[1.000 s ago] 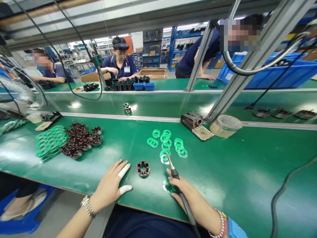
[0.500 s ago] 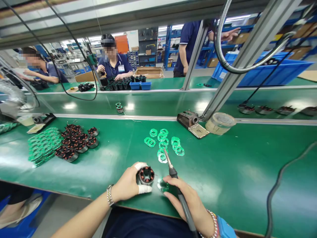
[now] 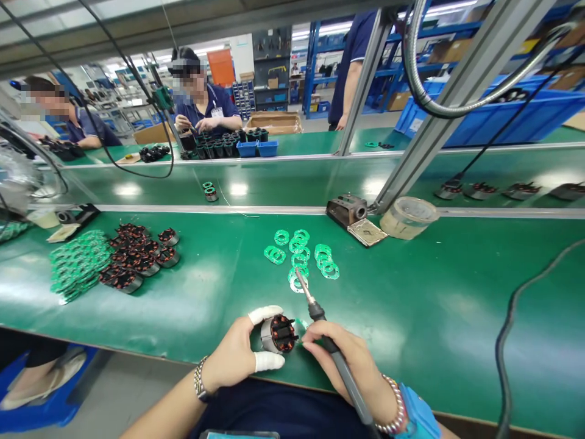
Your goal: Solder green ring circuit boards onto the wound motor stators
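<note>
My left hand (image 3: 237, 356), with white finger cots on thumb and forefinger, grips a small round motor stator (image 3: 280, 334) with copper windings, tilted on its side near the table's front edge. My right hand (image 3: 345, 363) holds a soldering iron (image 3: 320, 317) like a pen, its tip pointing up and away. The same hand's fingertips pinch a green ring board (image 3: 301, 326) against the stator's face.
Several green ring boards (image 3: 301, 253) lie ahead on the green table (image 3: 434, 305). A pile of stators (image 3: 137, 256) and green boards (image 3: 75, 265) sits at the left. An iron stand (image 3: 354, 216) and a tape roll (image 3: 409, 216) stand behind. Other people work across the conveyor.
My left hand reached for the stator on the table, closed on it, lifted and tilted it. My right hand brought the green ring board from the table to the stator.
</note>
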The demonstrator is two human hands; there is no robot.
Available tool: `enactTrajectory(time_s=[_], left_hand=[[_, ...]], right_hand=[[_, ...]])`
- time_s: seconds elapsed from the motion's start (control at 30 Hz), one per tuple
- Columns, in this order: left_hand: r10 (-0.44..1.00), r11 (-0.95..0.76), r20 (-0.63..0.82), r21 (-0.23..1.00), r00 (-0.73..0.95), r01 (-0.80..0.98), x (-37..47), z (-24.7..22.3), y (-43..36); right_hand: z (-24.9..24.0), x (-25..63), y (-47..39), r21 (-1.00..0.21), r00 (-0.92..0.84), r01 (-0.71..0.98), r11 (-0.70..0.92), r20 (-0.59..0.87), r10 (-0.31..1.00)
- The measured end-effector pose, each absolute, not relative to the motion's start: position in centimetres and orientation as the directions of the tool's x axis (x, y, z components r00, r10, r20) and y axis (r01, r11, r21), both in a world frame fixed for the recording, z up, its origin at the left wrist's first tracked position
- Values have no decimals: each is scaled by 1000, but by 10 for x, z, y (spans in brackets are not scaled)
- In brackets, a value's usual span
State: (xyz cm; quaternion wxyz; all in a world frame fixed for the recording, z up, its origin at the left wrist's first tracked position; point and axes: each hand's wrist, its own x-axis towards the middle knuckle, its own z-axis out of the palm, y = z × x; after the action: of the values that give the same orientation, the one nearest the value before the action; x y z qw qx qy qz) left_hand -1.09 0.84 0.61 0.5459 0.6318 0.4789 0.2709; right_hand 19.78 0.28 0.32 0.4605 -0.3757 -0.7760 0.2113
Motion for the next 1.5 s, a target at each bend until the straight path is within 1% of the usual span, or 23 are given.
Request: enactTrajectory(time_s=[0.07, 0.13, 0.2, 0.27, 0.33, 0.37, 0.43, 0.6, 0.8, 0.87, 0.97, 1.1, 1.37, 1.5], left_hand=[[887, 69, -159, 974, 434, 215, -13, 4, 7], [882, -6, -87, 981, 463, 195, -13, 5, 3], [878, -176, 22, 943, 478, 281, -12, 9, -1], [859, -341, 108, 850, 501, 401, -10, 13, -5], [837, -428, 144, 774, 528, 466, -9, 16, -7], [830, -447, 153, 757, 536, 477, -9, 16, -6], [833, -452, 165, 754, 529, 476, -11, 14, -2], [872, -390, 174, 810, 457, 437, -21, 5, 15], [877, -343, 140, 851, 459, 397, -20, -3, 20], [873, -347, 140, 852, 467, 393, -18, -5, 20], [867, -349, 132, 850, 481, 396, -18, -6, 20], [862, -345, 116, 848, 493, 403, -18, -7, 20], [855, -362, 157, 863, 495, 352, -18, -10, 21], [855, -354, 143, 863, 498, 360, -18, -11, 22]], right_hand=[[0, 198, 1, -732, -315, 362, 577, 486, 815], [-5, 196, 0, -778, -323, 339, 529, 432, 842], [-10, 192, -2, -799, -334, 331, 502, 399, 854], [-14, 188, -2, -792, -354, 342, 505, 390, 850], [-16, 184, -1, -770, -373, 366, 522, 392, 841], [-16, 184, 0, -760, -378, 376, 530, 396, 837], [-14, 186, 3, -747, -370, 389, 538, 408, 834], [-5, 211, 4, -723, -261, 440, 533, 465, 846], [2, 235, -9, -721, -280, 386, 575, 503, 818], [3, 236, -12, -744, -254, 391, 541, 478, 841], [4, 232, -13, -787, -223, 410, 461, 403, 888], [6, 228, -13, -813, -211, 418, 405, 346, 914], [4, 226, -13, -829, -238, 408, 382, 307, 921], [1, 225, -13, -841, -246, 388, 377, 299, 922]])
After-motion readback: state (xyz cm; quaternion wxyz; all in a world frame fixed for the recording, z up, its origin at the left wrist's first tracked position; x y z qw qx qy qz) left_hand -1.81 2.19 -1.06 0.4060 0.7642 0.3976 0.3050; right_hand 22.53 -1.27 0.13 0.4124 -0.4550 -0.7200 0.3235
